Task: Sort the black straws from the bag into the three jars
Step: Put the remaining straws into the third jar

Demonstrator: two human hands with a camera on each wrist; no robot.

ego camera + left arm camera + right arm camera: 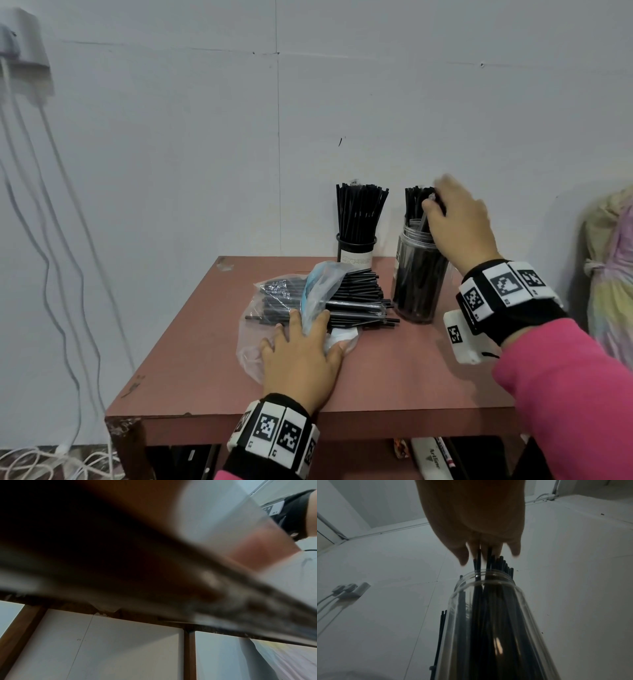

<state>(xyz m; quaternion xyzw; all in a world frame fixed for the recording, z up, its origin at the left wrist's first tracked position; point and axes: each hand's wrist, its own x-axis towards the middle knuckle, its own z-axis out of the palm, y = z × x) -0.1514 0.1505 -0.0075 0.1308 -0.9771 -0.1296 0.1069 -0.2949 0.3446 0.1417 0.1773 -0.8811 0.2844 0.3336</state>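
Two jars [356, 246] well stocked; right hand [459, 222] fingers pinch straws [478, 561] over 3 o'clock jar [419, 274]; left hand [301, 356] flat on bag [308, 308], many left.

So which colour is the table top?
Reddish brown table top, best seen in the head view.

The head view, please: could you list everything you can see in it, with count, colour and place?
Table: one, reddish-brown, against the wall.
Plastic bag: one, clear, lying mid-table with black straws spilling from it.
Clear jar: one, full of straws, right rear of the table.
Dark jar: one, white label, straws upright, at the back; no third jar is visible.
Cables: several, white, left wall.
Cloth: pastel, right edge.
Left hand: flat on the bag.
Right hand: at the straw tops in the clear jar.
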